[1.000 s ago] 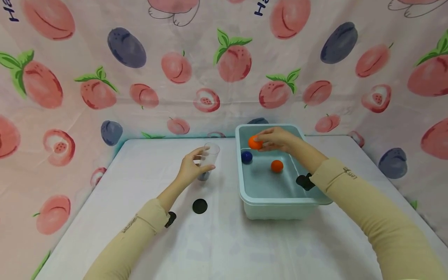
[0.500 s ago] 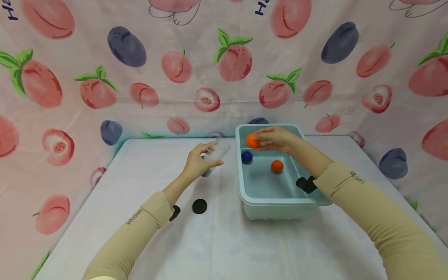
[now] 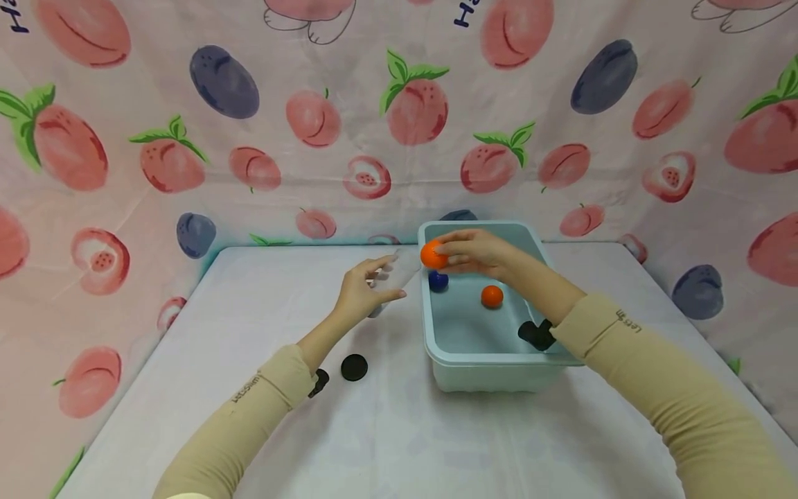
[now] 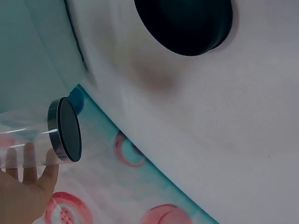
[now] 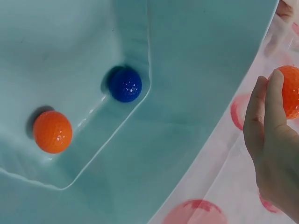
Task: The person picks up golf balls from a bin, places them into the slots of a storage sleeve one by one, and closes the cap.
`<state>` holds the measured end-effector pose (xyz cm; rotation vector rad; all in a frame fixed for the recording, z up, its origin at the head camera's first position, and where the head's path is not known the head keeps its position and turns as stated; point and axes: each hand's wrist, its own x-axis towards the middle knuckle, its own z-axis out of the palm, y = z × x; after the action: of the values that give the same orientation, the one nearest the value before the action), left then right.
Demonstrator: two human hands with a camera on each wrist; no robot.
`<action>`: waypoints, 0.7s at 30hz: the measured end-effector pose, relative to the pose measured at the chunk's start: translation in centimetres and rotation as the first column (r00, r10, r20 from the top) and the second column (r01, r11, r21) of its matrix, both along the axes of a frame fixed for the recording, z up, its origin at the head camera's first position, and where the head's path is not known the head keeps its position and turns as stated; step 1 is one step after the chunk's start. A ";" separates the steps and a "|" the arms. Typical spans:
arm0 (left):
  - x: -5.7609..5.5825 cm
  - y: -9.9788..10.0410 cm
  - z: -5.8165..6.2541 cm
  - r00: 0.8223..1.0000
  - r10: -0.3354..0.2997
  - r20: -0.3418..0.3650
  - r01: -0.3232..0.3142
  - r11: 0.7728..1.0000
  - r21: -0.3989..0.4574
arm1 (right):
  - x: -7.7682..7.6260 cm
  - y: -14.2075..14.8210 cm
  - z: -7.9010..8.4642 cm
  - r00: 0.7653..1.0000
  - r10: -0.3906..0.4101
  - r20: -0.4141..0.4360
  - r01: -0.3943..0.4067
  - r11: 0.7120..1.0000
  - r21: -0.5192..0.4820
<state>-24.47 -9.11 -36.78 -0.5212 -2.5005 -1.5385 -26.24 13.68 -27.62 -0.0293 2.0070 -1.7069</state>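
Note:
My left hand (image 3: 363,291) grips a clear plastic tube (image 3: 402,267), tilted with its mouth toward the bin. Its dark round base (image 4: 70,130) shows in the left wrist view. Thumb and fingers of my right hand (image 3: 480,251) pinch an orange golf ball (image 3: 433,255) above the bin's left rim, close to the tube's mouth. In the right wrist view this dimpled ball (image 5: 292,91) is cut off by the edge. Inside the light blue bin (image 3: 499,359) lie a blue golf ball (image 5: 125,85) and another orange golf ball (image 5: 53,132).
A round black lid (image 3: 354,367) lies on the white tabletop (image 3: 374,436), left of the bin and nearer me. Behind the table hangs a fruit-patterned cloth (image 3: 249,208). Black wrist cameras are strapped at both cuffs.
My left hand has lifted the tube, moved it right and tipped it toward the bin. My right hand has carried the orange golf ball left, to the bin's rim.

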 end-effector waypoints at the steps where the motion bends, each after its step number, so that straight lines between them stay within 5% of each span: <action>1: 0.0 0.1 0.0 1.000 -0.001 0.008 0.001 1.000 0.004 | 0.0 -0.1 0.0 1.000 0.002 0.000 -0.002 1.000 -0.003; 10: 0.4 0.8 0.2 0.998 0.003 0.055 -0.002 1.000 -0.016 | 0.2 -0.9 -0.1 1.000 -0.007 0.013 0.008 0.999 -0.041; 21: 0.3 0.8 0.0 1.000 -0.001 0.025 0.000 1.000 0.007 | 0.0 -0.8 -0.3 1.000 -0.007 -0.002 0.007 0.997 -0.070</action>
<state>-24.13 -8.32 -36.78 -0.5044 -2.5124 -1.5635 -26.26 12.90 -27.89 -0.0485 1.9500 -1.7820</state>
